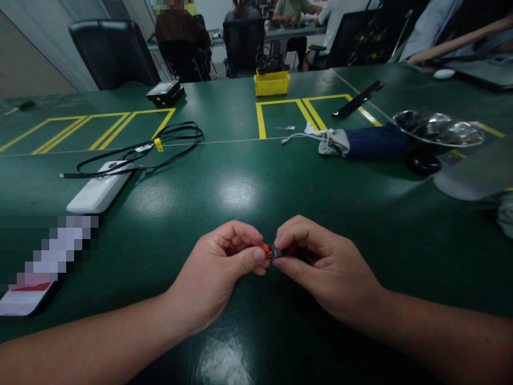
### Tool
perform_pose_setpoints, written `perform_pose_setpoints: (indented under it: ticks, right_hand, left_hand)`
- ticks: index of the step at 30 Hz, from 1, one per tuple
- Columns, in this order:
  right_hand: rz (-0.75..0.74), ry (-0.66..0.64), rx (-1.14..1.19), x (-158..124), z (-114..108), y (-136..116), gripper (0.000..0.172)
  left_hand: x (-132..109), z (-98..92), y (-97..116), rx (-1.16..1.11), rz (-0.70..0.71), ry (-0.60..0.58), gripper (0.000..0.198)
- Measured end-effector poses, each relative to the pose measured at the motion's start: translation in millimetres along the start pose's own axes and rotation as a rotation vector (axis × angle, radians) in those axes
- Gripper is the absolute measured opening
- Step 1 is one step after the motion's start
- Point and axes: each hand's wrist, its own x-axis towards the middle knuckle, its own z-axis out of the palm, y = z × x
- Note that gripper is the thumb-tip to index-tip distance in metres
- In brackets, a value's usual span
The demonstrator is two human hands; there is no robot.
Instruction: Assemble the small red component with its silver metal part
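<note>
The left hand (214,272) and right hand (340,270) pinch a small orange-and-dark piece (273,252) between them, mid-dial. Open room spreads between a white power bank (92,191) at ten and a blue pouch (372,143) past one. The glossy green table (192,200) ends just behind a yellow box (272,84) at twelve; chairs (114,53) stand beyond.

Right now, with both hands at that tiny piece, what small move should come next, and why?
Perhaps the right hand should ease back slightly while the left hand supports: both pinch the small orange and dark piece from opposite sides, covering part of it.
</note>
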Motion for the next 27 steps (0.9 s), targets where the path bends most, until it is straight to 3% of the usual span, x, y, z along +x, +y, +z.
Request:
perform_pose_setpoints:
  ticks: [7, 18, 27]
  right_hand:
    - [-0.089, -0.005, -0.058, 0.9, -0.4, -2.5, 0.010]
    - [-0.062, -0.035, -0.142, 2.3, 0.5, -3.0, 0.014]
    - [-0.139, -0.013, -0.328, 1.6, 0.5, -2.8, 0.019]
  left_hand:
    - [-0.8, -0.6, -2.0, 0.117, 0.031, -0.021, 0.015]
    - [-1.6, -0.1, -0.5, 0.217, 0.059, -0.027, 0.012]
    - [-1.0, 1.0, -3.2, 0.308, 0.085, -0.008, 0.013]
